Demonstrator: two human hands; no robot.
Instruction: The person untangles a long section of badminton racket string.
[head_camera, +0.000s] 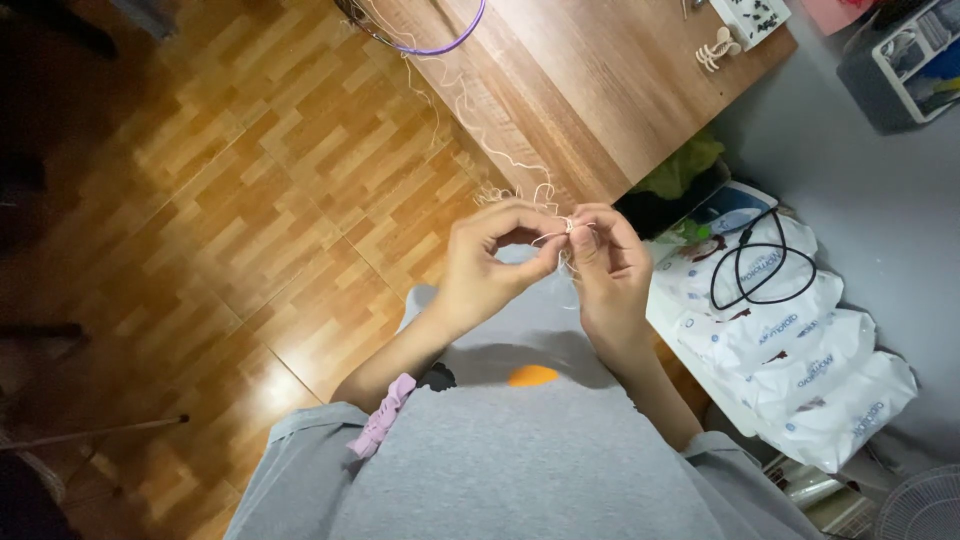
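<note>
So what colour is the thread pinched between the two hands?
Cream-white thread, seen in the head view, pinched by the left hand and right hand.

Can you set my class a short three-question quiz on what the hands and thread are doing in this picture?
1. True or false: both hands pinch the pale thread between their fingertips.
2. Where does the thread run from the hands? A) up to the wooden table B) down to the floor C) into the white bags
3. What lies on the white bags at the right?

Key
1. True: the left hand and right hand meet at the thread above the lap.
2. A: it trails up in kinks over the table edge toward the purple hoop.
3. A coiled black cable.
</note>
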